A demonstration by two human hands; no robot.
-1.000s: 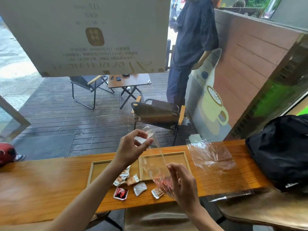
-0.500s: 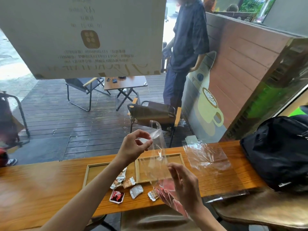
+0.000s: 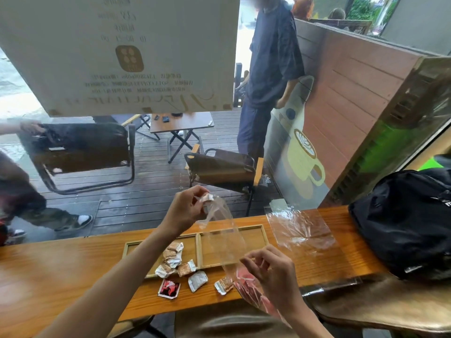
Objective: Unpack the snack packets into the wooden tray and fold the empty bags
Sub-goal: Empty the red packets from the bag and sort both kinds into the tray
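A clear plastic bag [image 3: 225,236] hangs in the air above the wooden tray [image 3: 199,250]. My left hand [image 3: 185,211] pinches its upper end together with a small snack packet [image 3: 207,198]. My right hand [image 3: 271,272] grips the bag's lower end, where red packets [image 3: 246,286] show through the plastic. The two-compartment tray lies on the counter [image 3: 73,269]; several packets [image 3: 172,258] sit in its left compartment, its right compartment is bare. A red packet [image 3: 169,288], a white one [image 3: 197,280] and a brown one [image 3: 224,284] lie on the counter in front of the tray.
A second clear bag [image 3: 302,234] lies flat on the counter right of the tray. A black backpack [image 3: 405,223] fills the counter's right end. Behind the glass, chairs, a small table and a standing person [image 3: 268,76] are on the deck; another person's legs [image 3: 22,198] show at left.
My left hand has risen with the bag's top and now holds a small packet at the opening. The view has shifted; a person with a chair has appeared outside at left.
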